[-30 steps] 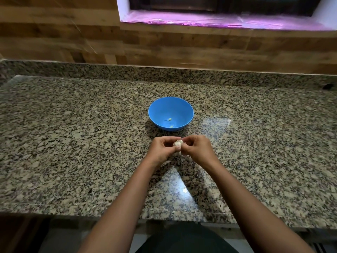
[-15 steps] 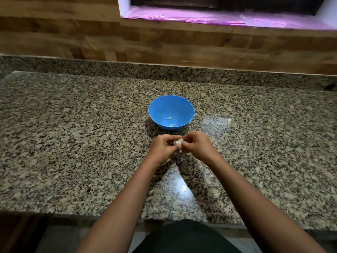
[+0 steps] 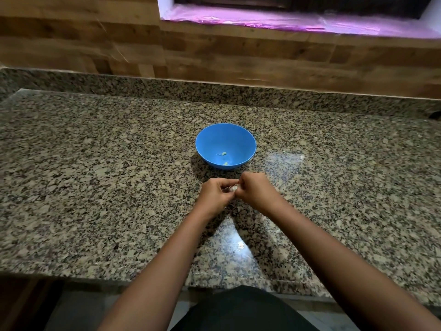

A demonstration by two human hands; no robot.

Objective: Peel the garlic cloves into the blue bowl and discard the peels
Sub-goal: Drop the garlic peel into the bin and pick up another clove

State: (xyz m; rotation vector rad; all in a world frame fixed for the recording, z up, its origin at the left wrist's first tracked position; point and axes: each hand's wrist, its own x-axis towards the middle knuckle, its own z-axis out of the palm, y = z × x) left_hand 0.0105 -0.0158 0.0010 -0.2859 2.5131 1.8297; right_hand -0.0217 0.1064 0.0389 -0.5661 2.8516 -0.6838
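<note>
A head-worn camera looks down on a speckled granite surface, brown, black and cream, glossy enough to carry pale reflections near its front edge; two bare forearms reach forward from the bottom of the view and meet near the middle; the left hand and the right hand are pressed close together, knuckles up, just above the surface; between them sits a small white piece of garlic, only partly visible; the fingers of both hands are curled tightly inward and pinch it from either side, the left from the left, the right from the right; whether it is one clove or several cannot be told; just beyond the hands, near but not touching them, stands a blue bowl, round and upright on the surface; inside it, near the bottom, lie a few small pale yellow-green bits, too small to identify; behind the surface rises a low granite upstand, then a wall of brown wood-look panels; at the top right is a window ledge covered with shiny pink-purple film; at the bottom, between the arms, dark clothing of the person shows below the surface edge.
</note>
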